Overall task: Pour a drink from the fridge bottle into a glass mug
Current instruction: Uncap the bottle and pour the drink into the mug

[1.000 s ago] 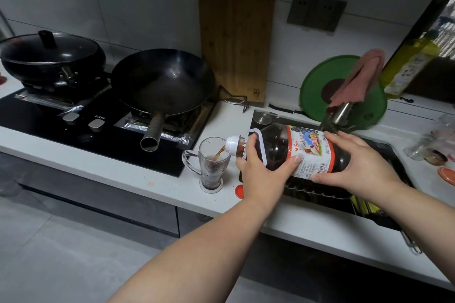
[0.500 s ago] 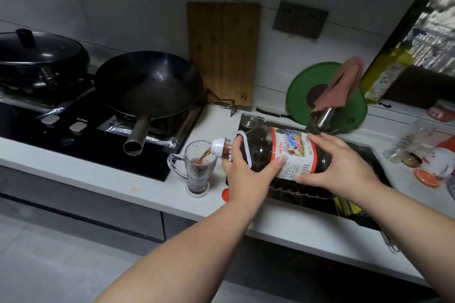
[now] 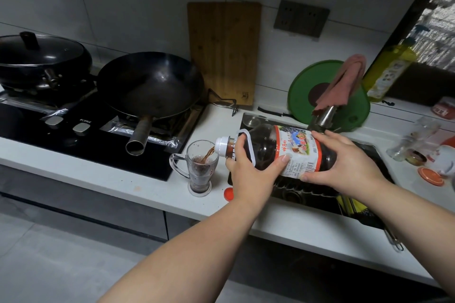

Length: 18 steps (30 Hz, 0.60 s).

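One glass mug stands on white countertop.

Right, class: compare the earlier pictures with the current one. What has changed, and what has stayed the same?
The dark drink in the glass mug stands higher, now past halfway. Nothing was grasped or released. Unchanged: the bottle stays tipped over the mug, pouring; the left hand grips near its neck, the right hand holds its labelled body; the red cap lies by the mug.
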Tool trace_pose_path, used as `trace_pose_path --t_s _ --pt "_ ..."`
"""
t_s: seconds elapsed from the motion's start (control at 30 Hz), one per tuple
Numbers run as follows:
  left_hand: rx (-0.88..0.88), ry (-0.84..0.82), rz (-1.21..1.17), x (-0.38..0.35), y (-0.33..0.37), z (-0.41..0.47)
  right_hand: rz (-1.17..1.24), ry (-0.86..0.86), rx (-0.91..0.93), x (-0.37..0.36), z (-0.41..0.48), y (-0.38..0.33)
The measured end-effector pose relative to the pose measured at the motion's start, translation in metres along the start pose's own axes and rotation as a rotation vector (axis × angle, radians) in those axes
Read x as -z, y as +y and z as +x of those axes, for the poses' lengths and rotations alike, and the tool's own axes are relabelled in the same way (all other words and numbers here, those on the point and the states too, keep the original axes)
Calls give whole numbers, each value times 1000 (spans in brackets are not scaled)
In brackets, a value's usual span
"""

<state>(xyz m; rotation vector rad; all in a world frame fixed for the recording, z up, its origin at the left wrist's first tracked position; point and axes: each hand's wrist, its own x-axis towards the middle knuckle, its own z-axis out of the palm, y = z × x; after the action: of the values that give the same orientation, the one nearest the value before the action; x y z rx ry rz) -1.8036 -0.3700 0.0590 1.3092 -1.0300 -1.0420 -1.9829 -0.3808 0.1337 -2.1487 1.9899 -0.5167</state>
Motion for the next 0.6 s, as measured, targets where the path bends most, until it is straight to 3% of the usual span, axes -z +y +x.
trace_pose_path --t_s 0.6 --pt "-4 4 17 -1 2 -2 -3 -7 -5 1 0 1"
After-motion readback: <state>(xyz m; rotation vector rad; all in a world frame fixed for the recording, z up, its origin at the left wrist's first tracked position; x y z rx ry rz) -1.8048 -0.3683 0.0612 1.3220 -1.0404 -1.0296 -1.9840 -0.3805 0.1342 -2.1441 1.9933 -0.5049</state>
